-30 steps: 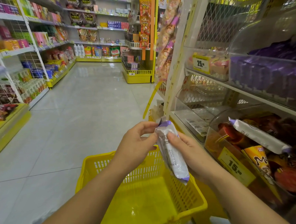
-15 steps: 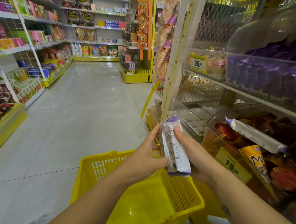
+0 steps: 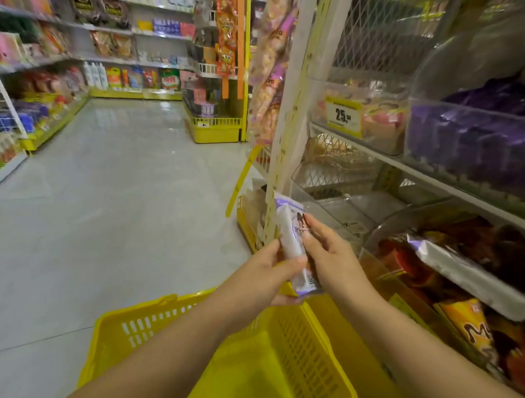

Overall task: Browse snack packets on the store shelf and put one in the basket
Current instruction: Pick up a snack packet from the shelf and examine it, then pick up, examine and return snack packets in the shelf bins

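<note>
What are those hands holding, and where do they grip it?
A long white-and-purple snack packet: left hand grips its lower half, right hand holds its right side.

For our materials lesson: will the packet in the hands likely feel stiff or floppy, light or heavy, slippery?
Probably light: the left hand and right hand hold the packet by fingertips. Likely fairly stiff: it stands straight. Its glossy wrapper may slip.
</note>
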Motion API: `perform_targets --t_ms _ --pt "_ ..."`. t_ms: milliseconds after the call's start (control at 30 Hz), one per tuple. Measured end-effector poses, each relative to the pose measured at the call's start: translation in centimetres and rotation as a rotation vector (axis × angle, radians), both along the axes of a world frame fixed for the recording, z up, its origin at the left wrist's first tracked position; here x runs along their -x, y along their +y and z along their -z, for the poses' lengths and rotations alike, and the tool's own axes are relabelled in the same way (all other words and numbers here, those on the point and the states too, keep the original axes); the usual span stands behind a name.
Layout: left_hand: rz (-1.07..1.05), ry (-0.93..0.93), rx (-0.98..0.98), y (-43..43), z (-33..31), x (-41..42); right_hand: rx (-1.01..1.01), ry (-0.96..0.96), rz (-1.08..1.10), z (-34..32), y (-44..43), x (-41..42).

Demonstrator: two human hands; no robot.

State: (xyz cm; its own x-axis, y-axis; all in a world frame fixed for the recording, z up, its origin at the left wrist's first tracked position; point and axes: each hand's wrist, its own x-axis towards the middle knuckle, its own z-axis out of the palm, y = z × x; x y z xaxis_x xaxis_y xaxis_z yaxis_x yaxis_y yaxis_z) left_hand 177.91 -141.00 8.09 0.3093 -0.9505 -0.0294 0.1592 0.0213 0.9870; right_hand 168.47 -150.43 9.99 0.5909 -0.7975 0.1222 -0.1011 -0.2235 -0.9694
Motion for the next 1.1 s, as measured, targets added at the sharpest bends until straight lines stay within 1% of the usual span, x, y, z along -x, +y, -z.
perform_targets --t_ms 67,200,300,367,433,567,700,800,900,967,1033,1100 --pt "-0.009 0.035 0.016 -1.5 -0.6 -0.9 0.026 -0.002 0.047 -0.3 -1.4 0.4" --pt "-0.087 0.040 0.121 -3.5 -2.5 -2.1 0.165 -0.061 0.094 -2.2 -2.3 2.5" --pt "-0.103 0.014 0.215 -4.4 -4.1 -1.5 0.341 -0.037 0.101 -4.4 -1.2 4.4" --pt "-0.095 0.043 0.292 -4.7 -5.5 -0.2 0.464 -0.015 0.115 -6.1 0.0 6.3" --pt "-0.072 0.046 0.386 -4.7 -7.1 1.5 0.594 0.047 0.132 -8.2 1.3 8.6" --pt "0.027 -0.010 0.568 -3.5 -10.8 5.9 0.854 0.186 0.145 -12.3 4.4 13.7" --pt "0.135 -0.099 0.671 -1.8 -14.9 10.4 1.070 0.347 0.229 -16.3 7.4 18.3" --pt "0.166 -0.174 0.727 -0.8 -18.2 13.7 1.202 0.448 0.301 -19.1 9.1 21.9" --pt "0.283 -0.218 0.707 -0.1 -20.9 17.1 1.219 0.559 0.409 -21.6 10.5 25.3" --pt "0.345 -0.297 0.728 0.0 -22.4 19.2 1.207 0.623 0.453 -22.9 11.1 27.2" --pt "0.370 -0.380 0.749 -0.1 -23.6 20.8 1.214 0.697 0.491 -24.1 11.2 28.9" --pt "0.337 -0.432 0.754 -0.8 -24.5 21.8 1.183 0.756 0.523 -25.4 10.9 30.3"
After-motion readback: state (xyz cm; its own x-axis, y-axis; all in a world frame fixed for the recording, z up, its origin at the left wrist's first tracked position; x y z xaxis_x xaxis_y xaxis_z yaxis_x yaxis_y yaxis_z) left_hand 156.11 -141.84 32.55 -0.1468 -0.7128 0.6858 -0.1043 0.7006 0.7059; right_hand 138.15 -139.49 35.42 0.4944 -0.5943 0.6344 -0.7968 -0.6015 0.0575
